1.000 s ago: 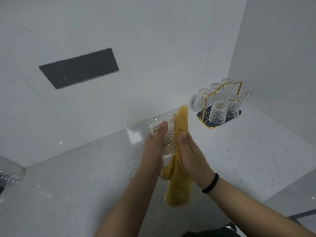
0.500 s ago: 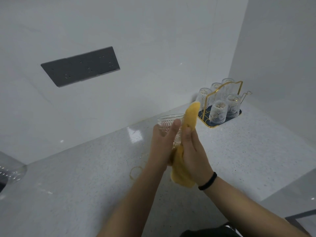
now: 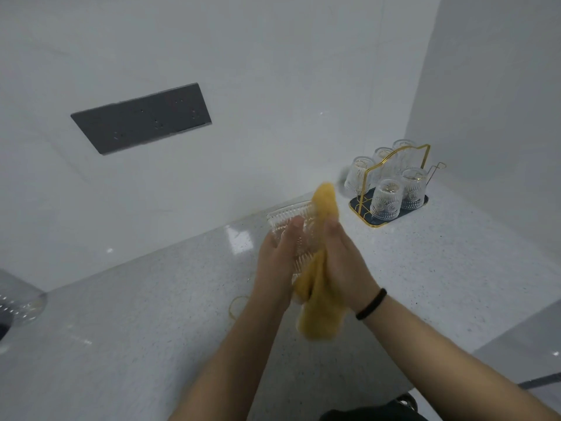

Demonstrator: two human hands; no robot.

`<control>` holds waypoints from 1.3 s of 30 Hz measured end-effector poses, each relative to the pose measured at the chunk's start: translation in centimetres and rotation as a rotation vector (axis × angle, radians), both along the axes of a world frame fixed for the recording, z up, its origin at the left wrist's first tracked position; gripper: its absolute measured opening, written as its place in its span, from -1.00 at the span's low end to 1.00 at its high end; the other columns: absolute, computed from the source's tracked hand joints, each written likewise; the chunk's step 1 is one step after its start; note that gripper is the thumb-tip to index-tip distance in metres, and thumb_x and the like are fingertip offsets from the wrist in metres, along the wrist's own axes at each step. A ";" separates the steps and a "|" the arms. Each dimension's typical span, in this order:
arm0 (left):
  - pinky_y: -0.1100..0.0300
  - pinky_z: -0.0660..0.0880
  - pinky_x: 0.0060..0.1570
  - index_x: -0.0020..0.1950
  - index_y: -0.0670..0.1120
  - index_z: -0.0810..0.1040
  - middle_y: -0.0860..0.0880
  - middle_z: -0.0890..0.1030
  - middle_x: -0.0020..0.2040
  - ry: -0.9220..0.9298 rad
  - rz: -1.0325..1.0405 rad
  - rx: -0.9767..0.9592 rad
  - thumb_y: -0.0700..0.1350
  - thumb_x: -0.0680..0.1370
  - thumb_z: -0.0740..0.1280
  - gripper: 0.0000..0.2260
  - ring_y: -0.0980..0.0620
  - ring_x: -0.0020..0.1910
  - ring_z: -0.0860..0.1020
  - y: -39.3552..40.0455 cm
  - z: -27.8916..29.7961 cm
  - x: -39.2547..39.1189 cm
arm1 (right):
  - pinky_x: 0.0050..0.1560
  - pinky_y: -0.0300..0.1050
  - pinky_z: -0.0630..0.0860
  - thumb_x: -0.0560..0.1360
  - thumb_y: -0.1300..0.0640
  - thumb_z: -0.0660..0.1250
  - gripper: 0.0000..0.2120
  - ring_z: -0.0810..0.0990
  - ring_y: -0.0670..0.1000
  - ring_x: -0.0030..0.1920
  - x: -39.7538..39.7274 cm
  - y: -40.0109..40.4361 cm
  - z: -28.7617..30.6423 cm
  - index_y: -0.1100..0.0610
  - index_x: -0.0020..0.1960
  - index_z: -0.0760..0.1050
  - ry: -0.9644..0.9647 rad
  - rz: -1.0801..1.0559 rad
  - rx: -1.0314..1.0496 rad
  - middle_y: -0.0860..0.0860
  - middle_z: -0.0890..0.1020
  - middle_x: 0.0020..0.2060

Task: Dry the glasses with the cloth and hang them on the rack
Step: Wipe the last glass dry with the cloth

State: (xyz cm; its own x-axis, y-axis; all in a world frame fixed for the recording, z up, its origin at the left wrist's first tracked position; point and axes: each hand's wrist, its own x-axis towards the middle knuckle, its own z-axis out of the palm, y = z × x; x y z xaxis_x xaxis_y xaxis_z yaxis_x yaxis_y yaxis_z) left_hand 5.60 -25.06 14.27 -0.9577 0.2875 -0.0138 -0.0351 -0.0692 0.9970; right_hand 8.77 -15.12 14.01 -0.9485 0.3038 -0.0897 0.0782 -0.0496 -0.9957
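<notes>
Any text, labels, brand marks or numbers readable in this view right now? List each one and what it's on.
None can be read.
Socket panel: only holes show, no lettering.
Glass in the left hand: embossed pattern, no words.
Cloth in the right hand: plain yellow, blurred.
Rack and its glasses: pattern only, too small to show any mark.
</notes>
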 end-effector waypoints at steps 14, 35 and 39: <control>0.30 0.44 -0.39 -0.04 -0.20 0.47 0.02 0.51 -0.29 0.104 0.080 -0.171 0.28 0.44 0.40 -0.47 0.11 -0.35 0.48 0.7 0.0 -0.6 | 0.15 -0.06 0.50 0.55 -0.21 -0.06 -0.54 0.57 -0.05 0.01 1.0 -1.2 -0.1 -0.05 0.27 0.41 0.172 -0.072 0.075 -0.03 0.62 0.04; 0.25 0.61 -0.14 0.19 -0.20 0.54 -0.08 0.67 -0.01 0.094 -0.011 -0.021 0.10 0.61 0.24 -0.62 0.12 -0.10 0.68 0.9 1.2 -0.1 | 0.18 0.07 0.53 0.60 -0.16 -0.02 -0.54 0.66 0.01 -0.02 0.0 0.5 1.9 0.02 -0.02 0.60 -0.029 -0.113 -0.203 -0.01 0.71 -0.11; 0.16 0.57 -0.07 0.20 -0.20 0.49 -0.04 0.62 0.00 0.113 0.110 -0.259 0.36 0.48 0.25 -0.36 0.08 -0.08 0.60 0.9 0.8 -0.6 | 0.15 -0.01 0.51 0.58 -0.13 -0.04 -0.57 0.59 0.06 0.07 1.3 -1.1 0.8 0.03 0.29 0.40 0.127 -0.149 0.045 0.16 0.61 0.08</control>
